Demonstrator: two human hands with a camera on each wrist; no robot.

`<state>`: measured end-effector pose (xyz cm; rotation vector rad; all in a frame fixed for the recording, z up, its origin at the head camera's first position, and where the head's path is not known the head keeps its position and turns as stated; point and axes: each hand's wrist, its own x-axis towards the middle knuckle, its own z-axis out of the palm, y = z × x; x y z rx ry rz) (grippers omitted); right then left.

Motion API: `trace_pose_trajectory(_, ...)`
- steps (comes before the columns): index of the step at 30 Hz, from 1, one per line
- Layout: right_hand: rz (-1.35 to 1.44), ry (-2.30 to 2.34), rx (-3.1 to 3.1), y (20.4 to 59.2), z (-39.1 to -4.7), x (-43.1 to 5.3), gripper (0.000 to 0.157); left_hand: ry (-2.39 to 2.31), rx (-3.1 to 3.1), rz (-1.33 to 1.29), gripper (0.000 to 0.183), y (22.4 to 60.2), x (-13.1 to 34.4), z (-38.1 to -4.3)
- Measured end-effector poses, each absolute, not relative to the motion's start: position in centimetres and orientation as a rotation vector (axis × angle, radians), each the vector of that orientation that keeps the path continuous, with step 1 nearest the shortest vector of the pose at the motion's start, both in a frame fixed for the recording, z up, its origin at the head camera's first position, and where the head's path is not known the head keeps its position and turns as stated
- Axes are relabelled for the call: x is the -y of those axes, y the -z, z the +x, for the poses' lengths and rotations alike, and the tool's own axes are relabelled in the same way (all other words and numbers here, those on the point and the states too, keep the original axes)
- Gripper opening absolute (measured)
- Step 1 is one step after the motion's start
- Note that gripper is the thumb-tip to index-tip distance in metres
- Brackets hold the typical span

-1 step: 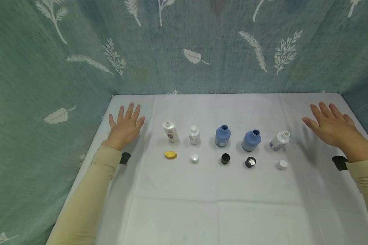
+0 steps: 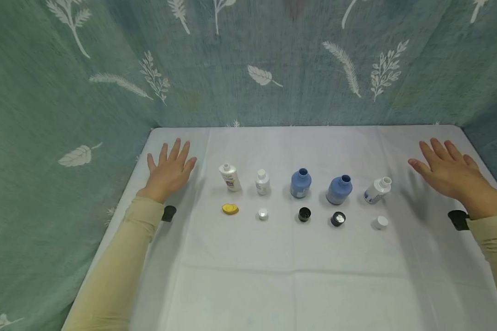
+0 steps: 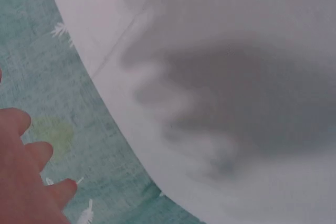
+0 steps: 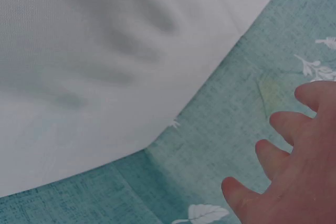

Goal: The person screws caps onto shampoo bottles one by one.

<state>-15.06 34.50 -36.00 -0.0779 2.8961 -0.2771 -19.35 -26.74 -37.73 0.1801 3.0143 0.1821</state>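
Observation:
My left hand [image 2: 168, 174] hovers over the left side of the white table with its fingers spread, holding nothing. Nearest to it stands a white bottle [image 2: 230, 178] with a flattened body, and in front of that lies a yellow cap [image 2: 230, 209]. On the right side my right hand [image 2: 453, 174] is likewise spread and holds nothing. Closest to that hand is a tilted-looking white bottle [image 2: 377, 190] with an open neck, a white cap [image 2: 380, 223] before it. Between them are a small white bottle [image 2: 262, 183] and two open blue bottles, one central [image 2: 300, 184], one further right [image 2: 339, 190].
In the front row also lie a small white cap [image 2: 262, 214] and two black caps, one left [image 2: 304, 214] and one right [image 2: 338, 219]. A green leaf-patterned curtain [image 2: 232, 82] borders the white-covered table [image 2: 248, 294] at the back and sides.

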Motion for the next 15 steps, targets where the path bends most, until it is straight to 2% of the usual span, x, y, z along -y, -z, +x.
trace_pose_trajectory(9,-0.051,0.26,-2.913,35.99,-14.88,-34.67,0.08,-0.205,-3.001,0.189,0.064,37.13,26.38,-19.15)
trace_pose_trajectory(15,-0.053,0.221,-3.005,35.44,-15.12,-34.55,0.076,-0.307,-3.037,0.143,0.066,37.0,26.32,-18.9)
